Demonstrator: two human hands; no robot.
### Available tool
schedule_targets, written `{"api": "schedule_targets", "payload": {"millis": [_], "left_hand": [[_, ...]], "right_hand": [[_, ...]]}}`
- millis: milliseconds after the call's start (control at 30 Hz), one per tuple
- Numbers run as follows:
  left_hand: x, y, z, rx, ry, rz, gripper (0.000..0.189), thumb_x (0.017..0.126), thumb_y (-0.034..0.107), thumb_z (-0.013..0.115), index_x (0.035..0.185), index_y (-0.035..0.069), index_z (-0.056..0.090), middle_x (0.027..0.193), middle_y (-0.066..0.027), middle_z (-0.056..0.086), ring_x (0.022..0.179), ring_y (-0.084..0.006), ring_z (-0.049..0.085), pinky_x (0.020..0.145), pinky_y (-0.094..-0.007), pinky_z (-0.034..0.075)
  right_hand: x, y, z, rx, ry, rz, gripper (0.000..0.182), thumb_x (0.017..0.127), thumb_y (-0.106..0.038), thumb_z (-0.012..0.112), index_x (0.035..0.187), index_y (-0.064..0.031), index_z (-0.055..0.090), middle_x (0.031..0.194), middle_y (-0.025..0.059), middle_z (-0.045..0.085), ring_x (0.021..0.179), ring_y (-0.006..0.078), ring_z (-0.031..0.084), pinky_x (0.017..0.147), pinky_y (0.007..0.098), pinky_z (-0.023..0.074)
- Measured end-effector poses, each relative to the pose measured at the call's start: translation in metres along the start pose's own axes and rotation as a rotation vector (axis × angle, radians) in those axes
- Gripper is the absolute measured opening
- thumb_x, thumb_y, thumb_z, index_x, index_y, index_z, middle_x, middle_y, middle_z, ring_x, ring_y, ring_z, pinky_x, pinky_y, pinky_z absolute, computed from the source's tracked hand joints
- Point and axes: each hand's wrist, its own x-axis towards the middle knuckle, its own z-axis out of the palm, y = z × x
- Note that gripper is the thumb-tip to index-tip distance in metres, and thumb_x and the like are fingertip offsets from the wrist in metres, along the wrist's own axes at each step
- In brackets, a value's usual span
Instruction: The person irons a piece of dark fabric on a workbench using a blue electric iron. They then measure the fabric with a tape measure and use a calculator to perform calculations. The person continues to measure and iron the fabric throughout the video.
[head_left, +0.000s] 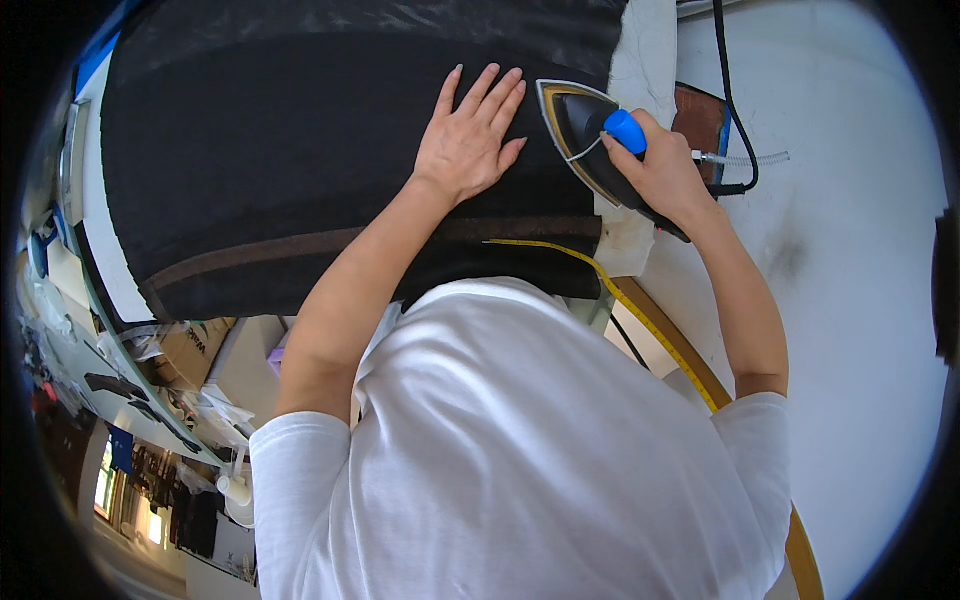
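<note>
Black fabric (285, 142) is spread over the table before me, its right edge ending near the iron. My left hand (469, 139) lies palm down on this cloth, fingers spread. In my right hand (671, 169) is the handle of a steam iron (589, 124) with a dark body and a blue knob. The iron's tip points up and left, over the fabric's right edge; whether its sole touches the cloth is hard to tell. A brown strip (300, 246) runs along the fabric's near side. Close to my body, a yellow tape measure (577, 255) crosses the fabric and hangs down.
Behind the iron sits a reddish-brown pad (694, 124) with a blue edge. A black cord (731, 97) and a clear coiled hose (750, 159) trail from the iron. White padding (645, 52) shows beside the fabric. Below left stands a cardboard box (191, 352).
</note>
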Motion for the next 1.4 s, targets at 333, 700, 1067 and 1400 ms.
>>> {"api": "schedule_targets", "payload": {"millis": [333,700,1067,1400], "left_hand": [[0.002,-0.018,-0.007,-0.298,0.162,-0.018,0.063,0.102,0.02,0.059,0.156,-0.004,0.036,0.163,-0.0216,0.037,0.154,-0.0338,0.034,0.129,-0.0449,0.022],[-0.017,-0.051,-0.012,0.051,0.04,-0.105,0.072,0.105,0.053,0.045,0.162,0.01,0.035,0.169,-0.0077,0.032,0.158,-0.0261,0.025,0.13,-0.0492,0.013],[-0.022,-0.064,-0.01,0.006,0.105,-0.129,0.069,0.107,0.046,0.046,0.159,0.002,0.036,0.167,-0.0151,0.033,0.157,-0.0289,0.028,0.13,-0.0446,0.017],[-0.031,-0.142,-0.002,0.302,0.164,-0.47,0.071,0.11,0.05,0.033,0.162,0.002,0.031,0.169,-0.0176,0.03,0.159,-0.0314,0.022,0.13,-0.0452,0.013]], "right_hand": [[0.018,-0.032,0.009,-0.201,0.011,-0.214,0.043,0.097,-0.036,0.07,0.117,0.0021,0.064,0.087,0.0268,0.074,0.08,0.0427,0.074,0.074,0.0476,0.06],[0.02,-0.044,0.008,-0.195,-0.05,-0.156,0.045,0.098,-0.034,0.07,0.122,0.0035,0.064,0.088,0.0269,0.074,0.079,0.0411,0.075,0.073,0.045,0.0611],[0.038,-0.068,0.024,-0.207,0.028,-0.283,0.043,0.097,-0.031,0.072,0.116,0.0071,0.066,0.088,0.0285,0.074,0.076,0.0407,0.076,0.071,0.0438,0.0622],[0.085,-0.141,0.043,-0.142,0.089,-0.282,0.043,0.099,-0.036,0.068,0.112,0.005,0.068,0.092,0.0277,0.075,0.085,0.0415,0.076,0.077,0.0454,0.0625]]}}
